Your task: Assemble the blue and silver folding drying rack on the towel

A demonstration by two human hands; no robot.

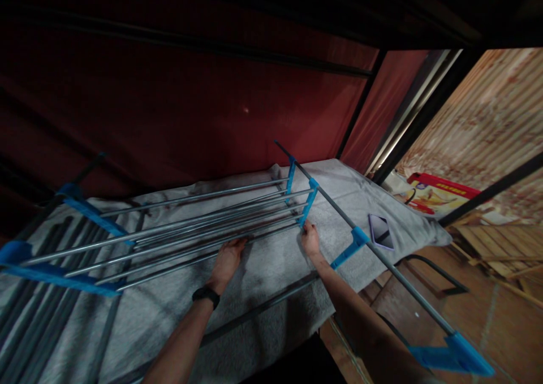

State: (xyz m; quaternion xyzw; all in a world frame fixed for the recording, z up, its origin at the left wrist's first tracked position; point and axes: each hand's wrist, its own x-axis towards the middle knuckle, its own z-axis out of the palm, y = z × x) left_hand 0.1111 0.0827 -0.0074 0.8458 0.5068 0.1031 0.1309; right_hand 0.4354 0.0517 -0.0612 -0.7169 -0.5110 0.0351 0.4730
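A rack of grey metal tubes (178, 231) with blue plastic brackets lies across a grey blanket (271, 276). My left hand (228, 258), with a black watch (206, 297) on its wrist, is closed around the nearest tube, about midway along the rack. At that tube's right end, my right hand (310, 238) grips the lower tip of a blue bracket (308, 206); its fingertips are partly hidden. A long upright tube (335, 204) passes through the right-hand brackets. More blue brackets (63, 276) hold the tubes' left ends.
Several loose tubes (46, 299) lie at the left. A phone (380, 231) rests on the blanket at the right. Another blue bracket (453, 354) juts out near my right forearm. Beyond stand a chair (424, 293) and a red and yellow box (441, 194). A red wall (190, 124) runs behind.
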